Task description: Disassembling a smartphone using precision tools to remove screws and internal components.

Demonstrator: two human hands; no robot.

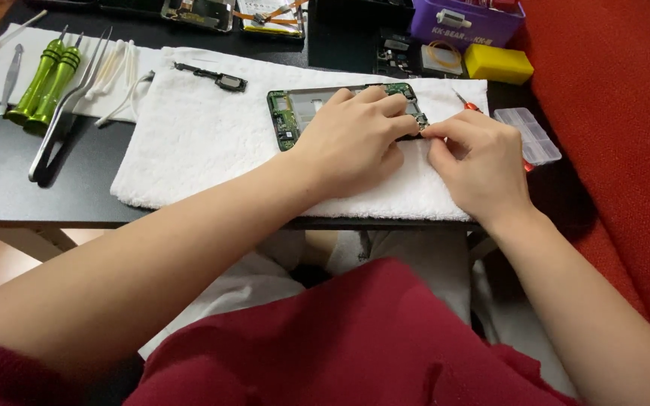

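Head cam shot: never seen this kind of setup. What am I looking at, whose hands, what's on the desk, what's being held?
There is no machine here: a person wears one camera on the head, looking down at their own bare hands over a black table.

On a white towel lies an opened phone with its green circuit boards exposed. The left hand rests on it and steadies it. The right hand pinches something small at the phone's right end; what it is cannot be made out.

Around them: a small black part on the towel, two green screwdrivers and tweezers on the left, a clear parts box, a yellow block and a purple bin on the right.
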